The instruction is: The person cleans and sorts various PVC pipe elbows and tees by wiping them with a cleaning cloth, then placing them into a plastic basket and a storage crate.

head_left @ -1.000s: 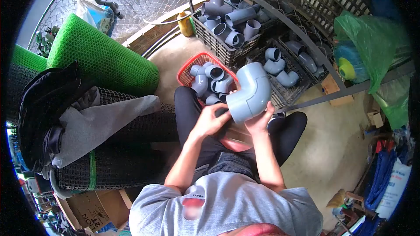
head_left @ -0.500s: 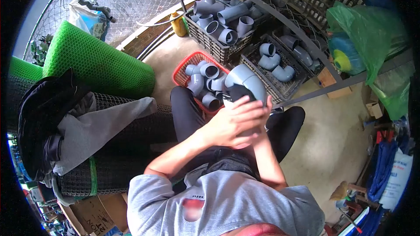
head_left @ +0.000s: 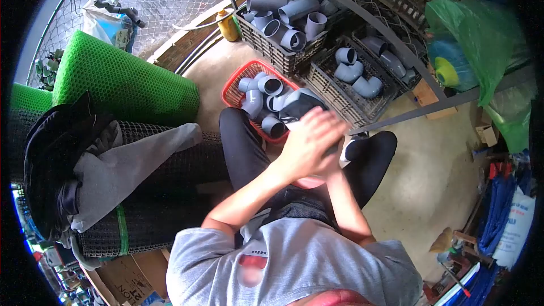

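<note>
Both my hands are together above my lap, around a grey plastic pipe elbow (head_left: pixel 299 95) that is mostly hidden. My left hand (head_left: pixel 313 140) lies over it with blurred fingers, pressing a black cloth (head_left: pixel 306 106) against it. From below, my right hand (head_left: pixel 332 161) grips the elbow; its fingers are largely covered by the left. Just beyond the hands, a red plastic basket (head_left: pixel 231 86) between my knees holds several grey pipe elbows (head_left: pixel 254 103).
Black crates (head_left: pixel 258 45) of grey pipe fittings stand ahead, and another crate (head_left: pixel 324 78) holds a few elbows. Rolls of green mesh (head_left: pixel 127 76) and black mesh (head_left: pixel 164 209) lie to my left. A metal bar (head_left: pixel 411 114) crosses on the right, near a green plastic bag (head_left: pixel 467 39).
The elbow has turned and dropped lower behind my hands, so less of it shows. My left hand has shifted over it with the black cloth.
</note>
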The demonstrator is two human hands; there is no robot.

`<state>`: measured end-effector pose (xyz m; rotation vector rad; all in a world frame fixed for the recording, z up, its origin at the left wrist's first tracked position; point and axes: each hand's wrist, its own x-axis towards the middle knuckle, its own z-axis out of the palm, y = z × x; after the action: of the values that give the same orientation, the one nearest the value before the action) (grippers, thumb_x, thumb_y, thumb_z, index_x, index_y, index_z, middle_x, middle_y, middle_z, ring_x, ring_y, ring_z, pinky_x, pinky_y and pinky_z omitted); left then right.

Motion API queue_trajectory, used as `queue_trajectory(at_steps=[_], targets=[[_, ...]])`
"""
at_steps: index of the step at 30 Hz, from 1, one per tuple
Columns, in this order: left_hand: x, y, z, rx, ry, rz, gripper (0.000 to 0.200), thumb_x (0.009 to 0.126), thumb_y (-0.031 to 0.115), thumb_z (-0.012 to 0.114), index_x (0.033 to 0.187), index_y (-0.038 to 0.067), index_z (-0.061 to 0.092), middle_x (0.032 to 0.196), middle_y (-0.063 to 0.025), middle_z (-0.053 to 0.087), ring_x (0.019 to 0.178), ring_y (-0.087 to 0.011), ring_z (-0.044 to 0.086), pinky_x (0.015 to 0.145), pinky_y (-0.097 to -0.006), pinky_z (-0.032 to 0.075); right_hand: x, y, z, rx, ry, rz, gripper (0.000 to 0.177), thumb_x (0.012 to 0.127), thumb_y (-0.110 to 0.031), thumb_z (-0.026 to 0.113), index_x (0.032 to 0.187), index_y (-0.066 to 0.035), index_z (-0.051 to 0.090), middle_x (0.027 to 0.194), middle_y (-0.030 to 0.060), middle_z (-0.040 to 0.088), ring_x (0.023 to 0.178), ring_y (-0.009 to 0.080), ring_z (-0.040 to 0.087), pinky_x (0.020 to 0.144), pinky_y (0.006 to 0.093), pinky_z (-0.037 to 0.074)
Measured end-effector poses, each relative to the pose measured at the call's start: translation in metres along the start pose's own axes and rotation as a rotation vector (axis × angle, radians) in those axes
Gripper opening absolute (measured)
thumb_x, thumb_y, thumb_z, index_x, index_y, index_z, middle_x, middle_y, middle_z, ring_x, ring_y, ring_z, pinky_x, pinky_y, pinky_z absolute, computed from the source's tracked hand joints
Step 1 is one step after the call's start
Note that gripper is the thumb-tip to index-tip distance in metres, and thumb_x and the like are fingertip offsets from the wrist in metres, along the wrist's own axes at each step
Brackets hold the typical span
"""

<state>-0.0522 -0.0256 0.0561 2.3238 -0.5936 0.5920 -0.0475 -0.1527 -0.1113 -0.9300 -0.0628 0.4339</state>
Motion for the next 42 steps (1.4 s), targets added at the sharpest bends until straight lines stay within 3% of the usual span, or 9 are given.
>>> queue_trajectory(at_steps=[5, 10, 14, 19, 22, 28, 34, 38, 42], targets=[[-0.017, -0.057, -0.014, -0.229, -0.095, 0.135, 0.041, 0.085, 0.018, 0.069, 0.125, 0.01, 0.068, 0.13, -0.0107, 0.068, 0.126, -0.0307, 0.062, 0.114, -0.0537, 0.041, -0.005, -0.013, 0.005, -0.022, 0.02, 0.107, 0.072, 0.106, -0.061, 0.024, 0.151, -0.009, 0.045, 0.147, 0.0081, 0.052, 0.135, 0.0227, 0.05, 0.114, 0.0402, 0.041], [-0.026, -0.079, 0.011, -0.292, 0.234, -0.428, 0.026, 0.095, 0.02, 0.064, 0.116, 0.005, 0.07, 0.111, -0.0159, 0.071, 0.11, -0.0363, 0.066, 0.1, -0.0463, 0.049, -0.005, -0.012, 0.022, 0.02, 0.168, 0.322, 0.075, 0.102, -0.063, 0.036, 0.151, -0.007, 0.047, 0.142, 0.0106, 0.057, 0.128, 0.0253, 0.057, 0.109, 0.0396, 0.045], [-0.056, -0.062, 0.038, -0.469, 0.21, -0.478, 0.047, 0.1, 0.019, 0.061, 0.145, 0.005, 0.054, 0.159, -0.0182, 0.044, 0.156, -0.0344, 0.027, 0.127, -0.0478, 0.02, 0.017, -0.032, 0.032, 0.132, 0.217, 0.27, 0.081, 0.1, -0.066, 0.041, 0.151, -0.003, 0.045, 0.144, 0.0136, 0.056, 0.13, 0.0275, 0.056, 0.111, 0.0416, 0.043], [-0.082, -0.079, 0.029, -0.767, 0.147, -0.597, 0.053, 0.093, 0.007, 0.069, 0.145, 0.004, 0.057, 0.156, -0.0186, 0.05, 0.149, -0.0284, 0.041, 0.123, -0.04, 0.03, 0.068, -0.035, 0.009, 0.099, 0.265, 0.16, 0.075, 0.099, -0.066, 0.044, 0.139, -0.004, 0.055, 0.128, 0.0124, 0.065, 0.116, 0.0264, 0.064, 0.103, 0.0417, 0.049], [-0.108, -0.117, 0.008, -0.726, -0.106, -0.753, 0.044, 0.087, 0.003, 0.066, 0.13, 0.001, 0.066, 0.12, -0.0155, 0.073, 0.112, -0.0214, 0.069, 0.102, -0.034, 0.052, 0.097, -0.023, -0.005, -0.17, 0.327, 0.2, 0.073, 0.099, -0.064, 0.052, 0.136, 0.0, 0.057, 0.123, 0.0128, 0.066, 0.112, 0.0233, 0.065, 0.1, 0.0393, 0.05], [-0.16, -0.17, -0.011, -0.72, 0.064, -1.055, 0.03, 0.094, 0.002, 0.065, 0.123, 0.005, 0.07, 0.103, -0.0016, 0.072, 0.094, -0.0082, 0.064, 0.084, -0.0266, 0.053, 0.165, 0.071, -0.051, -1.028, 0.054, 0.307, 0.073, 0.08, -0.05, 0.085, 0.121, 0.006, 0.062, 0.109, 0.0208, 0.073, 0.103, 0.0289, 0.071, 0.094, 0.0408, 0.054], [-0.15, -0.181, -0.009, -0.847, 0.085, -1.146, 0.032, 0.094, 0.0, 0.065, 0.125, 0.004, 0.068, 0.11, -0.0019, 0.071, 0.104, -0.0099, 0.062, 0.097, -0.0283, 0.049, 0.228, 0.151, -0.026, -1.468, -0.315, 0.261, 0.082, 0.076, -0.048, 0.085, 0.132, 0.006, 0.059, 0.125, 0.0295, 0.068, 0.119, 0.0416, 0.065, 0.104, 0.0477, 0.05], [-0.147, -0.187, -0.008, -0.851, 0.131, -1.134, 0.031, 0.096, 0.002, 0.065, 0.126, 0.007, 0.069, 0.106, -0.0007, 0.072, 0.097, -0.0093, 0.064, 0.088, -0.0273, 0.052, 0.265, 0.2, -0.051, -1.428, -0.377, 0.099, 0.07, 0.078, -0.044, 0.083, 0.129, 0.001, 0.066, 0.126, 0.0247, 0.068, 0.122, 0.0412, 0.063, 0.11, 0.0487, 0.045], [-0.138, -0.191, -0.013, -0.885, 0.263, -1.223, 0.028, 0.096, 0.005, 0.066, 0.124, 0.004, 0.069, 0.111, -0.0032, 0.072, 0.102, -0.0119, 0.065, 0.094, -0.0288, 0.052, 0.257, 0.152, -0.037, -1.183, -0.128, -0.088, 0.037, 0.087, -0.025, 0.079, 0.114, -0.002, 0.073, 0.11, 0.021, 0.074, 0.107, 0.0322, 0.071, 0.096, 0.0412, 0.054]])
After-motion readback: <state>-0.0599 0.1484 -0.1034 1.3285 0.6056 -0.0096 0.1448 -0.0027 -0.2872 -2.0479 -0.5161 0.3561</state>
